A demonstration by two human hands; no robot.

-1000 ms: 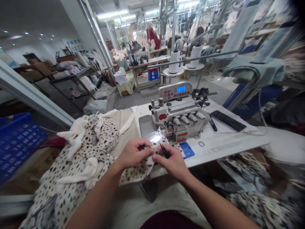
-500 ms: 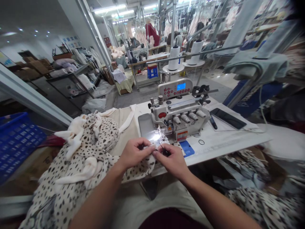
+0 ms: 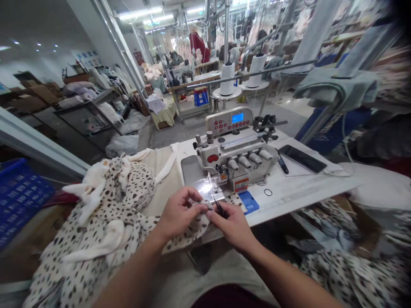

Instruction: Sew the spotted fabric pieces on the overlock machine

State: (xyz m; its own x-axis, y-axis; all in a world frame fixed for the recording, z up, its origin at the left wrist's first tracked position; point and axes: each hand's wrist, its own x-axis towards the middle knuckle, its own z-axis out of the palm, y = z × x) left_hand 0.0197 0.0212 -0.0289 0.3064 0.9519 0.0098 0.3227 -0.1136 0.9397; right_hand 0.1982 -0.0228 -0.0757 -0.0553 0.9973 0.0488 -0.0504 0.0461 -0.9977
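Note:
My left hand (image 3: 181, 210) pinches the edge of a cream fabric with black spots (image 3: 199, 224) between thumb and fingers, just in front of the sewing machine's plate. My right hand (image 3: 233, 222) is closed around small black thread snips (image 3: 220, 208), its fingertips touching the same fabric edge; the snips are partly hidden by the fingers. Behind both hands stands a white overlock sewing machine (image 3: 237, 149) with a lit blue display. More spotted fabric with cream straps (image 3: 105, 214) is heaped on the left and hangs over the table edge.
On the table (image 3: 298, 188) to the right lie a phone (image 3: 303, 158), a dark pen-like object (image 3: 283, 164) and a black ring (image 3: 268, 192). White thread cones (image 3: 227, 79) stand behind the machine. A blue basket (image 3: 24, 196) is at far left; spotted cloth (image 3: 340, 269) lies lower right.
The view has shifted slightly, so the machine and table appear further left. Both hands stay together at the fabric edge; the black snips now show more upright between the right fingers.

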